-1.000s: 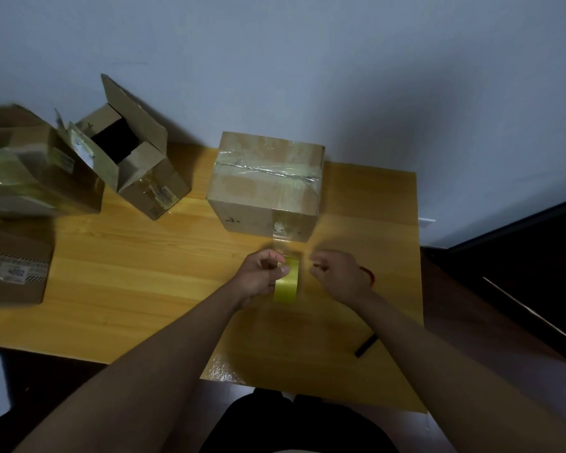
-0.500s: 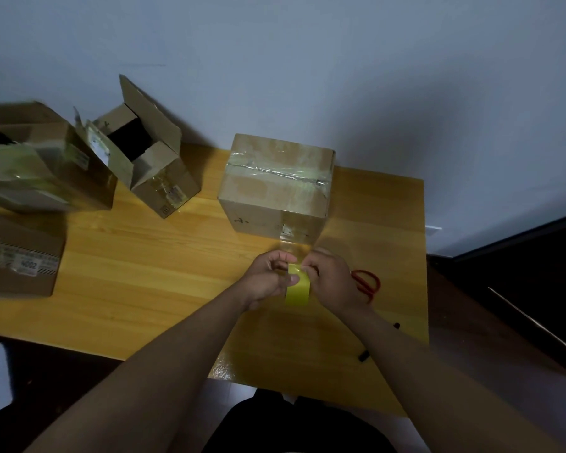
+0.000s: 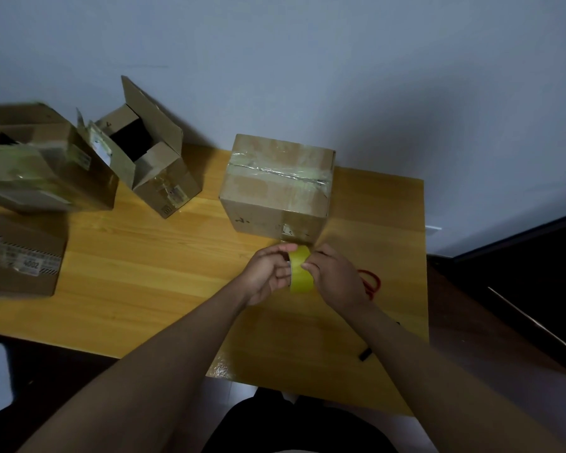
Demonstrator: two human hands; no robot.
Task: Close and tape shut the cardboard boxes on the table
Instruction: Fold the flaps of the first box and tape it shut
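Note:
A closed cardboard box [image 3: 276, 188] with clear tape across its top stands at the middle back of the wooden table [image 3: 151, 273]. Just in front of it, my left hand [image 3: 268, 273] holds a yellow tape roll [image 3: 300, 271] upright. My right hand [image 3: 335, 276] pinches at the roll's upper edge with its fingertips. Further left, a smaller box [image 3: 151, 158] sits tilted with its flaps open. A large box [image 3: 40, 165] lies at the far left, and another box [image 3: 20, 256] with a printed label sits below it.
Red-handled scissors [image 3: 371, 281] lie on the table right of my right hand, partly hidden by it. A dark marker [image 3: 366, 354] pokes out beside my right forearm. The table ends at the right, with dark floor beyond. A blue-grey wall runs behind the boxes.
My right hand moved left from beside the roll onto it and now pinches its edge. The left hand kept hold of the roll. The view shifted slightly.

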